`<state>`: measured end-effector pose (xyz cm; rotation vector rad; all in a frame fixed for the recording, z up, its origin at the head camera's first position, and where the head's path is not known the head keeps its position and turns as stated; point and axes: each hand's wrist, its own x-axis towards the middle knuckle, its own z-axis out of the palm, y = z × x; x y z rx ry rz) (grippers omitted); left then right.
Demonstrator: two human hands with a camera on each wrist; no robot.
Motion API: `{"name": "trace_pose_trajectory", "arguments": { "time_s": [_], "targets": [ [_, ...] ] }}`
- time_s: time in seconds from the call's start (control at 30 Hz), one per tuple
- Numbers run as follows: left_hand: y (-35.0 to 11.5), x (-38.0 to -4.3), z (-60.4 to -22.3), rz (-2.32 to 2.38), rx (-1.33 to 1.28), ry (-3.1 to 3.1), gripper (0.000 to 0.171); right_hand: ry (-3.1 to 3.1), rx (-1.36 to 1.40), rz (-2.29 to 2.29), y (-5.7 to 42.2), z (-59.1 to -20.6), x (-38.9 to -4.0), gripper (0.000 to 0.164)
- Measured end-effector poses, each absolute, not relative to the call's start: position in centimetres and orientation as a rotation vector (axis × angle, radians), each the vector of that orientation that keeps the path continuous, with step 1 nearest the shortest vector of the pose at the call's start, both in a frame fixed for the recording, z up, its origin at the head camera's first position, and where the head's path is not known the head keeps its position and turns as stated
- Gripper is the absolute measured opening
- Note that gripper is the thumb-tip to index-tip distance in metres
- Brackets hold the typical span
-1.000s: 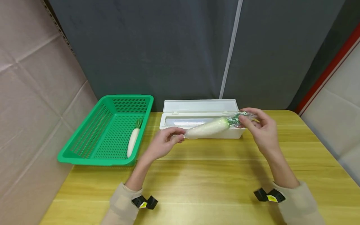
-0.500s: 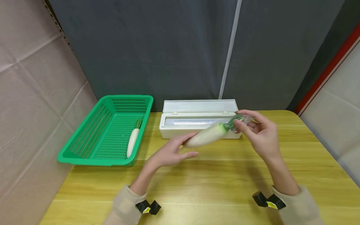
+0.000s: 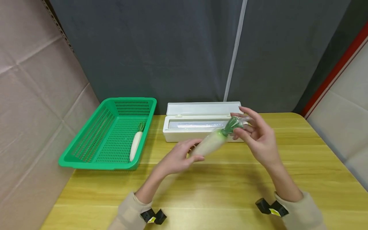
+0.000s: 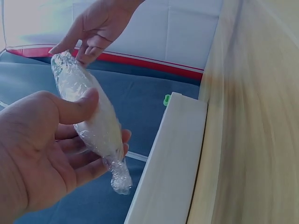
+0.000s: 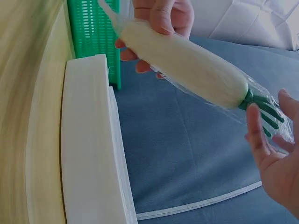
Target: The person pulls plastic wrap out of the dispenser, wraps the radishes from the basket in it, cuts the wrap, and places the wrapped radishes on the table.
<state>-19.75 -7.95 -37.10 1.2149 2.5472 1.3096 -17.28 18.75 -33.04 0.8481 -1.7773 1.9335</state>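
Above the wooden table (image 3: 218, 191), before the lidded white box (image 3: 179, 136), a film-wrapped white radish (image 3: 211, 141) tilts leaf-end up, left hand (image 3: 177, 157) gripping its root half, right hand (image 3: 260, 139) fingers parted about the leaves (image 3: 231, 125), pinch unclear.

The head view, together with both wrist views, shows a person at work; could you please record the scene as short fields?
Held item: white radish with green leaves, wrapped in clear plastic film
Left hand: grips the root end between thumb and fingers
Right hand: at the leafy end; pinching or not is unclear
Box: long white box, lid open
Basket: green perforated plastic basket, left of the box
In basket: another white, green-leaved radish
Surface: wood-grain tabletop
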Motion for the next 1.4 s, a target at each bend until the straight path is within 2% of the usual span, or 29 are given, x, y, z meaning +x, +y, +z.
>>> {"name": "trace_pose_trajectory", "arguments": {
  "time_s": [0.17, 0.3, 0.83, 1.4],
  "targets": [
    [-7.5, -19.4, -37.0, 1.385, 1.147, 2.575, 0.046, -1.907, 0.809, 1.937, 18.2, -33.6, -17.3, 0.075],
    [-7.1, -19.2, -37.0, 1.504, 1.12, 2.568, 0.047, -2.051, 0.819, 1.812, 17.4, -34.3, -17.4, 0.075],
    [-5.6, -18.6, -37.8, 1.701, 1.043, 2.473, 0.048, -2.139, 0.775, 1.61, 15.5, -35.8, -17.4, 0.035],
    [-5.7, -19.1, -38.0, 1.589, 1.156, 2.547, 0.054, -2.029, 0.751, 1.627, 15.4, -35.9, -17.5, 0.027]
  ]
}}
